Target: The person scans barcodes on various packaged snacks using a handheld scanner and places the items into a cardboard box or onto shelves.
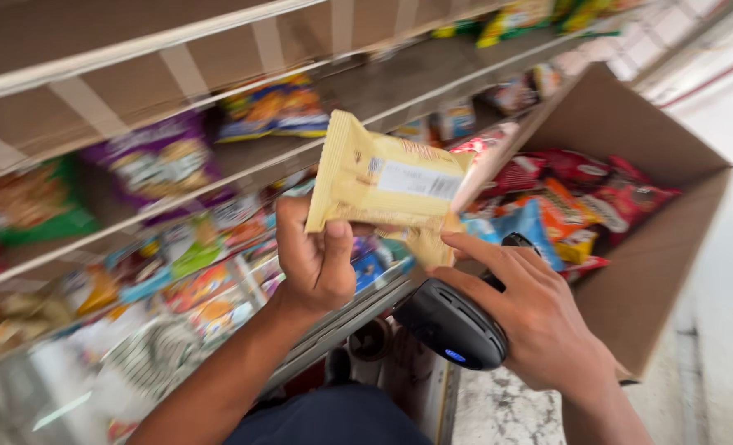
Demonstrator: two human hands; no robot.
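- Holding, head view: left hand (321, 259) pinches the lower edge of a flat pale-yellow foil snack packet with a white barcode label (387, 177), raised in front of the metal shelves (218, 177).
- Right hand (539, 317) is wrapped around a black handheld barcode scanner with a small blue light (453, 325), forefinger extended towards the packet, just below it.
- Open brown cardboard box (630, 132) of red, orange and blue snack bags (564, 198) stands at right, beside the shelves.
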